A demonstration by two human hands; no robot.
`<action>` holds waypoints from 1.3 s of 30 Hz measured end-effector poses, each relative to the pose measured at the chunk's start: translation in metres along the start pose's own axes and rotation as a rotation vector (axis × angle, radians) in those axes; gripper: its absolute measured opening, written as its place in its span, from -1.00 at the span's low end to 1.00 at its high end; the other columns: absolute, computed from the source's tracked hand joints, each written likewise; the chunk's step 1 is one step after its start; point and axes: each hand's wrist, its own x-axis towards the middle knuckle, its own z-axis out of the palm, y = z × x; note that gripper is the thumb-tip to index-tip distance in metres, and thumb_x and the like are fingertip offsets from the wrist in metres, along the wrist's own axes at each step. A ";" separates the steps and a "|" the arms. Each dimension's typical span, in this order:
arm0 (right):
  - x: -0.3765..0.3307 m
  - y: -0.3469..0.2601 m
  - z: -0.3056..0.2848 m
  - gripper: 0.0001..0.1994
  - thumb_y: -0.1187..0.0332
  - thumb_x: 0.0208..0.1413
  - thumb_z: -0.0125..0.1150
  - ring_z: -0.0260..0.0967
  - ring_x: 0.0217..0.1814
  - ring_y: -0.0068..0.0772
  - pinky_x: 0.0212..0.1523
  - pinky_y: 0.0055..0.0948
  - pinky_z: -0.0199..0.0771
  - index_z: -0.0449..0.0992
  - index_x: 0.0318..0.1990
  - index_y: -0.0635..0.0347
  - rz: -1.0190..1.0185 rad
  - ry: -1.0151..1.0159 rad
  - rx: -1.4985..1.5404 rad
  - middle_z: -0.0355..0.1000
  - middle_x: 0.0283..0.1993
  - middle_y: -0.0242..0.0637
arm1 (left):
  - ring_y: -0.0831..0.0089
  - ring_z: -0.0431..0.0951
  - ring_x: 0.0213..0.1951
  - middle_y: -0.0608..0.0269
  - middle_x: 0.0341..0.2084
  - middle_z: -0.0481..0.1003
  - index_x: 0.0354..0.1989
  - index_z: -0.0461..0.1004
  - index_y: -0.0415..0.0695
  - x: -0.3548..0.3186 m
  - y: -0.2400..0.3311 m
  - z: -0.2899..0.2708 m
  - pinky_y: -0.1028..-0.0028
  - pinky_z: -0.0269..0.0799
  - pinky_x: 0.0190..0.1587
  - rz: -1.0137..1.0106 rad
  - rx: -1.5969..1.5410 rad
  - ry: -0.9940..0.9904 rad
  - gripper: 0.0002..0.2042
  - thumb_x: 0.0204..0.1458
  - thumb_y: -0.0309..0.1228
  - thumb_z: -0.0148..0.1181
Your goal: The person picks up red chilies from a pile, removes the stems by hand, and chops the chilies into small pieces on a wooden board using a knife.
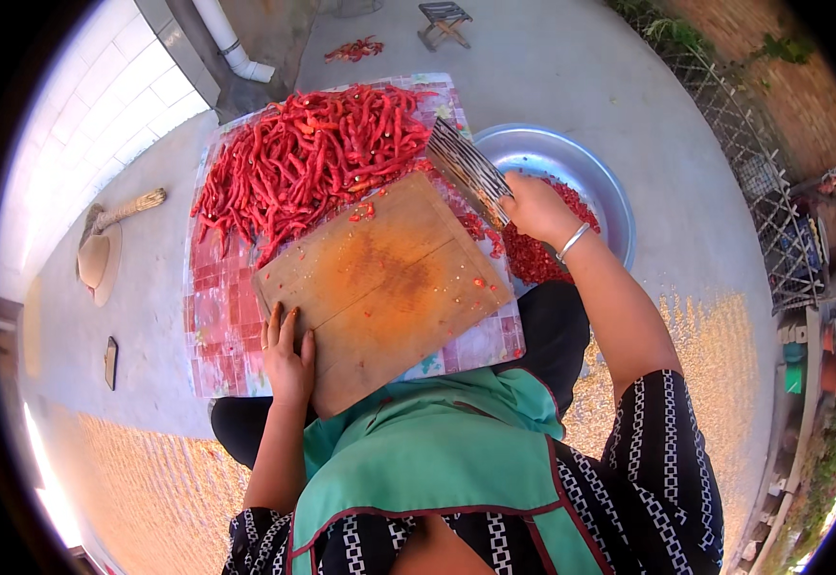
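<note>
- Outdoor concrete yard; a low tabletop (209, 326) under a pink patterned cloth sits just ahead of the person's knees.
- Wooden cutting board (384, 287) lies on the cloth, turned diagonally, long axis running from near the left hand up toward the right hand.
- Left hand (288, 356) rests flat on the board's near-left corner, fingers together, thumb along the edge.
- Right hand (536, 208) is closed around the handle of a cleaver (468, 170); the broad blade points up and left from the fist, over the board's far corner.
- Heap of whole red chillies (308, 153) lies beyond the board, left of the blade.
- Metal basin (609, 206) sits just under and right of the right hand, chopped chilli pieces (531, 257) inside.
- Straw hat (97, 261) on the ground, well left of the left hand.
</note>
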 end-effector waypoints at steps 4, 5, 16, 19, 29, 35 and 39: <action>0.010 -0.002 0.017 -0.78 0.37 0.13 0.04 0.50 -0.28 0.09 -0.26 -0.10 0.50 0.36 -0.21 0.42 0.145 -0.115 0.253 0.47 -0.29 0.13 | -0.13 0.22 0.25 0.02 0.27 0.25 0.12 0.43 -0.11 -0.004 0.000 -0.004 0.12 0.21 0.26 -0.037 -0.016 -0.012 -0.60 0.06 -0.39 0.17; 0.012 -0.004 0.018 -0.78 0.38 0.13 0.02 0.51 -0.33 0.03 -0.33 -0.14 0.52 0.36 -0.20 0.43 0.194 -0.150 0.338 0.47 -0.31 0.11 | -0.13 0.22 0.25 0.02 0.27 0.25 0.12 0.43 -0.11 -0.004 0.000 -0.006 0.12 0.21 0.26 -0.034 -0.009 -0.012 -0.60 0.06 -0.39 0.17; -0.029 0.055 0.001 -0.76 0.39 0.17 -0.01 0.50 -0.58 -0.24 -0.52 -0.31 0.51 0.36 -0.13 0.44 0.419 0.169 0.308 0.49 -0.41 0.02 | -0.08 0.26 0.23 -0.05 0.26 0.25 0.12 0.41 -0.16 0.001 0.001 0.000 0.14 0.22 0.24 0.025 0.002 -0.009 -0.62 0.10 -0.41 0.13; -0.040 0.045 -0.012 -0.76 0.39 0.17 0.00 0.51 -0.57 -0.24 -0.52 -0.31 0.53 0.37 -0.16 0.46 0.432 0.176 0.574 0.50 -0.38 0.02 | -0.08 0.30 0.21 -0.10 0.25 0.25 0.14 0.40 -0.19 0.000 -0.003 -0.002 0.16 0.21 0.24 0.018 -0.016 -0.028 -0.62 0.12 -0.42 0.10; -0.055 -0.032 0.044 -0.76 0.31 0.19 0.08 0.49 -0.52 -0.28 -0.45 -0.31 0.50 0.40 -0.23 0.39 0.048 -0.377 0.934 0.49 -0.40 -0.08 | -0.05 0.23 0.26 -0.13 0.25 0.23 0.16 0.35 -0.27 0.006 0.004 -0.007 0.16 0.14 0.29 0.015 0.051 -0.083 -0.62 0.18 -0.41 -0.01; -0.050 0.029 0.026 -0.73 0.17 0.12 0.13 0.51 -0.17 -0.04 -0.17 -0.17 0.47 0.57 -0.26 0.20 -0.087 -0.016 0.569 0.54 -0.26 -0.09 | -0.06 0.24 0.24 -0.15 0.21 0.24 0.18 0.29 -0.29 -0.006 0.007 -0.008 0.13 0.15 0.27 0.006 0.142 -0.135 -0.60 0.20 -0.37 -0.07; -0.061 0.238 0.079 -0.68 0.24 0.11 0.03 0.45 0.02 0.06 0.05 -0.14 0.43 0.54 -0.06 0.17 0.688 0.476 0.393 0.51 -0.09 0.03 | -0.08 0.24 0.23 -0.16 0.20 0.23 0.19 0.27 -0.29 0.009 0.012 -0.013 0.12 0.13 0.27 0.056 0.177 -0.144 -0.60 0.21 -0.38 -0.11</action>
